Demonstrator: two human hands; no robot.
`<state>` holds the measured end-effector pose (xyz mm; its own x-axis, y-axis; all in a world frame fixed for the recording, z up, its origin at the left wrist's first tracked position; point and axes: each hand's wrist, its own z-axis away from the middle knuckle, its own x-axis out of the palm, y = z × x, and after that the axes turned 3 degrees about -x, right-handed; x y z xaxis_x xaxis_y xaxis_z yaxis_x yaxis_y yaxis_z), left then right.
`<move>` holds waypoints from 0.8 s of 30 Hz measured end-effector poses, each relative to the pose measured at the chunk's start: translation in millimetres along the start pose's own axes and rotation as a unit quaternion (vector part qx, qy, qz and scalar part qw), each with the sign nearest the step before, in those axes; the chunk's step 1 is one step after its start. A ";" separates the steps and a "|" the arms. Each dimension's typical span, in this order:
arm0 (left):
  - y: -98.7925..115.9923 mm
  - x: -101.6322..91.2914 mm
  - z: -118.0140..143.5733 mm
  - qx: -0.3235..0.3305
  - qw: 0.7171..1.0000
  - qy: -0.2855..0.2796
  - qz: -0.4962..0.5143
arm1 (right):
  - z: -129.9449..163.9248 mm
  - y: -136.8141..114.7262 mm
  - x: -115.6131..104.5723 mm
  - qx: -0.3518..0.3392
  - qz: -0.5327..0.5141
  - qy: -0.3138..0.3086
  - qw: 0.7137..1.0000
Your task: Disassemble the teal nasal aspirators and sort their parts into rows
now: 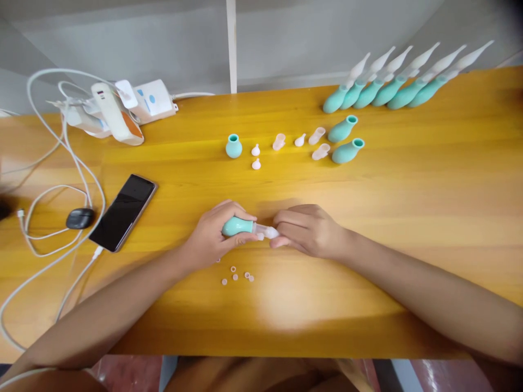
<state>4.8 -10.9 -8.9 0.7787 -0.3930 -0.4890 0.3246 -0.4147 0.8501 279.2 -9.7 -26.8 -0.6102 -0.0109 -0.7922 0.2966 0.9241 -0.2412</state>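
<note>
My left hand (218, 234) is wrapped round a teal squeeze bulb (237, 226), which lies on its side above the table. From the bulb's mouth a clear connector (261, 230) points right, and a small white tip (272, 233) sits at its far end. My right hand (306, 228) is closed, thumb and fingers pinching that white tip, most of which they hide. Just below my left hand, several tiny pale rings (235, 277) are scattered on the wood. Beyond both hands lie a loose teal bulb (233, 147), small white nozzles (255, 149) and clear connectors (279, 142).
At the back right, several teal bulbs with long white tips (398, 84) stand in a row. Two open teal bulbs (345, 130) lie before them. A phone (125, 212), white cables (87, 179), a black earbud case (80, 218) and a power strip (153, 100) occupy the left.
</note>
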 end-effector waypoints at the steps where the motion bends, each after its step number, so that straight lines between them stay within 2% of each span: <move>1: 0.0 -0.2 -0.4 0.000 1.000 -0.007 -0.002 | 0.1 -0.5 -0.4 0.001 -0.001 0.005 1.000; 10: -2.8 -0.2 1.3 -0.023 0.999 -0.036 0.025 | 1.1 2.1 -0.5 0.036 -0.017 0.012 0.999; 15: -0.9 -2.0 0.7 -0.052 0.997 -0.042 0.032 | 0.0 7.5 -1.3 0.085 -0.118 0.017 0.989; 19: 2.6 -5.2 2.3 -0.058 0.996 -0.054 0.037 | -3.8 7.6 -3.4 0.116 -0.182 0.062 0.974; 22: 0.0 -2.7 5.9 -0.049 0.996 -0.036 0.070 | -6.5 2.6 -3.5 0.135 -0.218 0.084 0.963; 24: -5.7 1.8 8.4 -0.046 0.992 -0.003 0.115 | -7.6 -1.9 -4.3 0.142 -0.237 0.095 0.956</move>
<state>-0.1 -16.1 -16.2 0.8349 -0.4738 -0.2801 0.1858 -0.2365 0.9537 275.7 -8.5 -18.7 -0.8403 -0.3075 -0.4464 0.1247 0.6918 -0.7113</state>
